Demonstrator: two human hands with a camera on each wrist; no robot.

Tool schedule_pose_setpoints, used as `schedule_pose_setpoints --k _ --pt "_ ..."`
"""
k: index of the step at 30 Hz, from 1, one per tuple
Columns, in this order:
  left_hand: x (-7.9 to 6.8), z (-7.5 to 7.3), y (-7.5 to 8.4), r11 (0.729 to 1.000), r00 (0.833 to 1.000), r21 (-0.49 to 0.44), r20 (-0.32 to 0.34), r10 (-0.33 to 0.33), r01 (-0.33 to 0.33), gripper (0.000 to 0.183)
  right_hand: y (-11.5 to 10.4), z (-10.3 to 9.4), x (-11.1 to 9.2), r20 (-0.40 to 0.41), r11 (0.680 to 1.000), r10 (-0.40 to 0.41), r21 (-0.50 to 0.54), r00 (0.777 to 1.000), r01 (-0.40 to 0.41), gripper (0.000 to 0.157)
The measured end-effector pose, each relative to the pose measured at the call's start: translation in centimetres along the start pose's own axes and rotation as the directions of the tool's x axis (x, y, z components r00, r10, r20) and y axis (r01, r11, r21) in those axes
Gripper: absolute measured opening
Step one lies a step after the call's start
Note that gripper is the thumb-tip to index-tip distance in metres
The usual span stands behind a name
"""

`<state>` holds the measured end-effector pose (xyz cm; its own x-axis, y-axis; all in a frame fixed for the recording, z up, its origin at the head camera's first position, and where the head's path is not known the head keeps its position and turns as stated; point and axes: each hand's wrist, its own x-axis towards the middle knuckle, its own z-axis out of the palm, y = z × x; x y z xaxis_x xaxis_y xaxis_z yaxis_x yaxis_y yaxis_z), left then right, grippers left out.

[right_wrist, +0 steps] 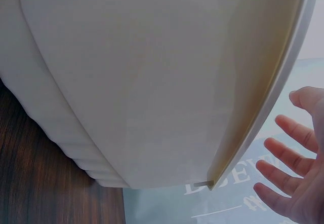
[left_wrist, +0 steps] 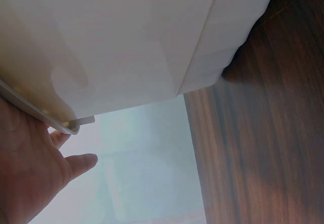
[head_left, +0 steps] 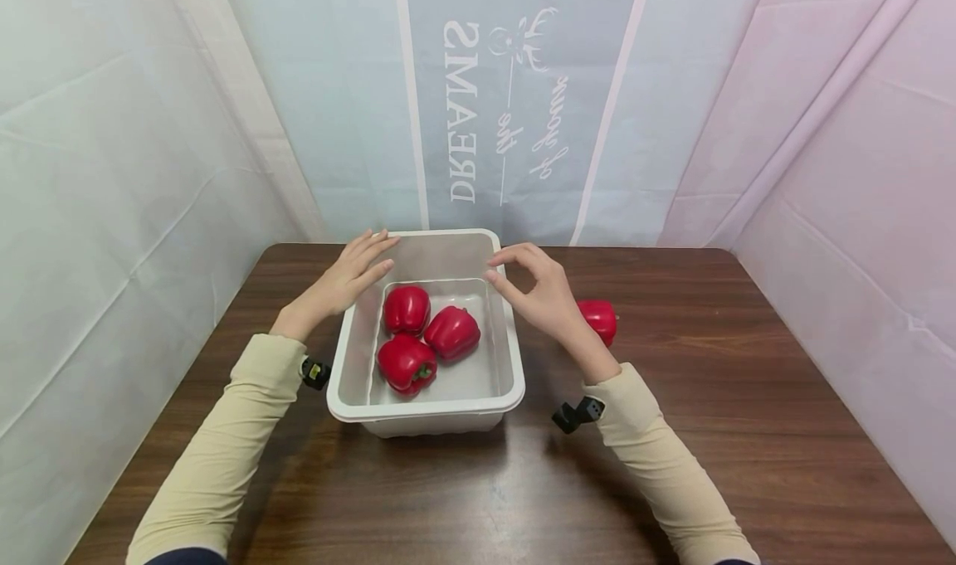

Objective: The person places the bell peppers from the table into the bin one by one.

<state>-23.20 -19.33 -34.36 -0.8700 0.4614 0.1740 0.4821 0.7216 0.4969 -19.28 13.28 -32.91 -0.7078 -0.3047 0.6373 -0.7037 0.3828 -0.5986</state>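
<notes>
My left hand (head_left: 348,275) is at the far left corner of the white bin (head_left: 426,409), its fingers loosely extended and its thumb apart from them, with nothing in its grasp; whether the palm presses on the bin's rim I cannot tell. My right hand (head_left: 542,294) is at the bin's right rim, open, fingers spread and a little bent, and it too has hold of nothing; the right wrist view shows its fingertips just apart from the rim. From how things lie, I judge the work to be well along: three red peppers are inside the bin and one is outside it, so that one is all I find unsettled. Inside the bin they sit close together, a far-left pepper (head_left: 407,309), a right-hand pepper (head_left: 452,333) and a near pepper (head_left: 407,365) with its green stem showing. The outside pepper (head_left: 600,319) lies on the tabletop (head_left: 463,499) to the right of the bin, well apart from it and partly hidden by my right arm. Counting up, I make it four peppers, one bin, and two dark wrist cameras, one on the bin's left (head_left: 315,372) and one on its right (head_left: 578,415).
</notes>
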Motion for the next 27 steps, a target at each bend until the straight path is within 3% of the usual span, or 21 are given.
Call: schedule_pose_setpoints --k 27 --pt "0.33 -0.18 -0.06 1.000 1.000 -0.004 0.004 -0.012 0.012 0.057 0.59 -0.55 0.02 -0.018 1.000 0.018 -0.014 1.000 -0.018 0.017"
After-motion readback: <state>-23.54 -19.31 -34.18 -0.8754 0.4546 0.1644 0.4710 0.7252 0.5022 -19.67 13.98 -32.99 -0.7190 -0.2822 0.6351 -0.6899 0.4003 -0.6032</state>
